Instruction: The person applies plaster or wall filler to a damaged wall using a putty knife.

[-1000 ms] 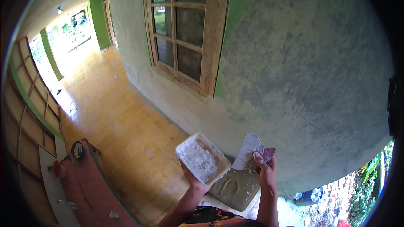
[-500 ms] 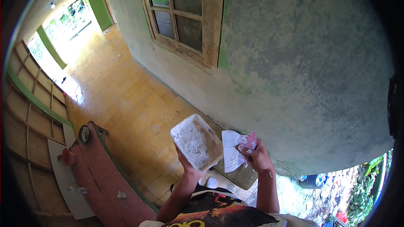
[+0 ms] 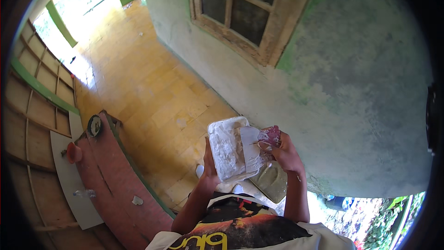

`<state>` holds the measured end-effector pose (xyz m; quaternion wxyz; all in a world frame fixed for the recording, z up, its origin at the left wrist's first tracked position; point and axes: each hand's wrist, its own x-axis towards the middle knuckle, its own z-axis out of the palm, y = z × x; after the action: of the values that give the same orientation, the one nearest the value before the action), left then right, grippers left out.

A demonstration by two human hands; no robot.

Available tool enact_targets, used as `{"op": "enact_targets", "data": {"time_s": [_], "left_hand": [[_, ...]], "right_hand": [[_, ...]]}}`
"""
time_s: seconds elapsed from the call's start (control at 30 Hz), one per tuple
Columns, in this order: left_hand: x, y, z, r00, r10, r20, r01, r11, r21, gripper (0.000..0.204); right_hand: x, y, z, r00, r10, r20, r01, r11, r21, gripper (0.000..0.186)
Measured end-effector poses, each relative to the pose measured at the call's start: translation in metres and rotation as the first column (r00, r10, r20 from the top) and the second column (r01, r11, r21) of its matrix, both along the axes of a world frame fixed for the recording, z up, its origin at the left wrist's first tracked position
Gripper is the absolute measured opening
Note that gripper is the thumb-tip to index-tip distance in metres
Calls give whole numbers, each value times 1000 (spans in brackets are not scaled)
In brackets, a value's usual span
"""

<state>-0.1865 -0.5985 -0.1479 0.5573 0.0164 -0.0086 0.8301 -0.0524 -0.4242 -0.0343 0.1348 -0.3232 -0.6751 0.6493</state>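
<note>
L hand (image 3: pixel 211 167) grips white tray (image 3: pixel 238 177) w/ white paste (image 3: pixel 226 148). R hand (image 3: pixel 285 153) grips scraper (image 3: pixel 250 142) by reddish handle, blade over tray's R side. Pinkish desk (image 3: pixel 118 190) lower L.

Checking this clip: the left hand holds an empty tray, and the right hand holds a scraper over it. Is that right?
Not quite: the tray is not empty. The head view shows white paste in it. The left hand does hold it, and the right hand holds a scraper over it.
</note>
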Motion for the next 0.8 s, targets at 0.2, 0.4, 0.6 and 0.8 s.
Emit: {"op": "enact_targets", "data": {"time_s": [0.2, 0.4, 0.6, 0.8], "left_hand": [[-73, -53, -13, 980, 125, -153, -156, 965, -211, 82], [-117, -96, -10, 964, 182, -195, -244, 898, -366, 87], [-168, -135, -16, 985, 142, -102, -162, 958, -237, 98], [-183, -114, -5, 931, 323, -169, -364, 817, -447, 91]], "right_hand": [[-90, -34, 2, 975, 215, 51, -217, 975, 45, 26], [-136, -62, 1, 981, 151, 123, -180, 944, 276, 24], [-171, -95, 45, 997, 42, -62, -33, 989, 141, 22], [-238, -125, 46, 962, 249, 117, -255, 652, 714, 32]]}}
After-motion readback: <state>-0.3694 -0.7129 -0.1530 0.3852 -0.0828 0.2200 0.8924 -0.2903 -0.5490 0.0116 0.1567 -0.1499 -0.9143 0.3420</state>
